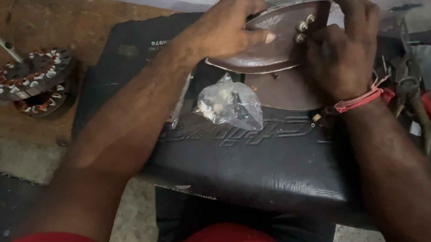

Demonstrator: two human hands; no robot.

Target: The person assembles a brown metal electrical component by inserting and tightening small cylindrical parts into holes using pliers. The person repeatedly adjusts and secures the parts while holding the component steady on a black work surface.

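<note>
At the far edge of the black padded seat (253,157), the left hand (225,30) gripped a brown iron soleplate (273,45), while the right hand (339,56) had its fingers pinched at the plate's terminal screws (301,26). A clear plastic bag of small parts (228,104) lay just below; pliers (409,82) rested at the right edge.

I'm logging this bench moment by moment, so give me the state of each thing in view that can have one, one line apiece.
left hand: closed on the brown plate's left edge.
right hand: fingers curled at the plate's terminals.
brown plate: held tilted above the black seat.
terminals: standing up from the plate.
plastic bag: lying on the seat, small parts inside.
black seat: lying flat, used as a rest.
wound stator: lying on the floor, untouched.
pliers: lying at right, not held.
</note>
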